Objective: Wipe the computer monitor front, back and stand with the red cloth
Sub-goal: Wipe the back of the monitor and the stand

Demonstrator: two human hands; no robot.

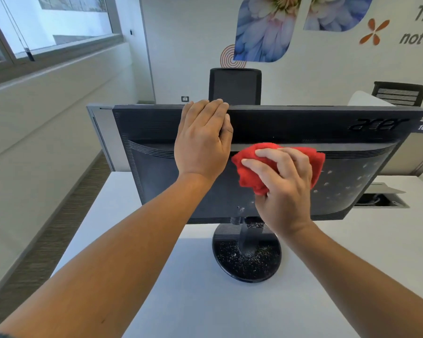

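Observation:
The black monitor (156,147) stands on the white desk with its back turned towards me; the screen side is hidden. My left hand (202,142) lies over its top edge, fingers curled over the rim and gripping it. My right hand (285,184) holds a bunched red cloth (249,172) against the middle of the back panel. White specks dot the panel to the right of the cloth. The round black stand base (247,262) below is strewn with pale crumbs and dust.
The white desk (205,301) reaches to the near edge. A cable hatch (381,198) lies open at the right behind the monitor. A grey partition (103,137) and black office chairs (235,86) stand beyond. Carpeted floor runs along the left.

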